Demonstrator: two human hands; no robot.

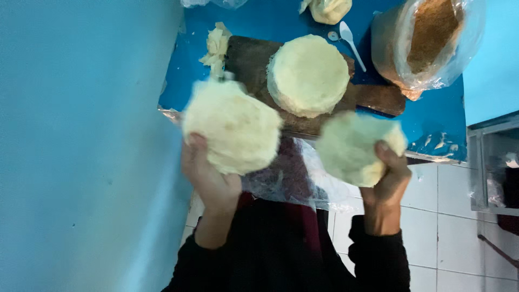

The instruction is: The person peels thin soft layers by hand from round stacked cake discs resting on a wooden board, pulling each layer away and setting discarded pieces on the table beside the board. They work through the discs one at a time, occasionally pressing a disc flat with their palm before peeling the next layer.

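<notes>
Two dough rounds — one above left hand; other above right hand

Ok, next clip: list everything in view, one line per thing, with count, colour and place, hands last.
dough pieces: two, pale cream, one in each hand
dough stack: one, pale cream, on the board
wooden board: one, dark brown, on the table
table: one, blue, top of view
plastic spoon: one, white, right of the stack
bagged container: one, clear with brown contents, top right
dough scraps: some, cream, left of the board
left hand: holding the left piece
right hand: holding the right piece
</notes>
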